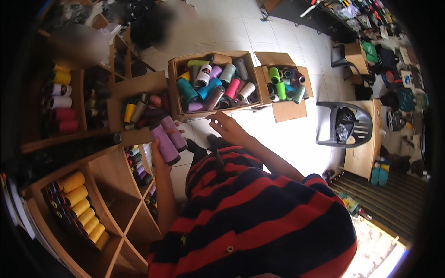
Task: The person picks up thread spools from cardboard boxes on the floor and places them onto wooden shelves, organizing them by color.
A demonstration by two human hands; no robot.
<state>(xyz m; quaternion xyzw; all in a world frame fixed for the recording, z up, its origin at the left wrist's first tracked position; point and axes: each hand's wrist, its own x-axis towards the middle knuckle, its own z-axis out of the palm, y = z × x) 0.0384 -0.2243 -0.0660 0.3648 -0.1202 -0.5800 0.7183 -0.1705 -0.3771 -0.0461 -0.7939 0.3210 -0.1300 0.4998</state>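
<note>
My left hand [159,155] is closed around two purple thread spools [165,142], held side by side and tilted. Its fingertips show past the far spool. Just below the front of a large cardboard box [211,114], my right hand [225,127] hangs with its fingers apart and loosely bent, nothing visible in it. That box is full of mixed thread spools, among them a pink spool [232,88], a white spool [203,75] and a teal spool [187,89]. To its left, close to the held spools, an open carton [116,105] contains yellow, grey and dark red spools.
A smaller carton [291,111] with green and grey spools sits right of the large box. Wooden shelving [121,207] along my left holds yellow spools [85,213]. A grey plastic chair [326,125] with a black bag stands on the right. Two blurred shapes appear at the upper left.
</note>
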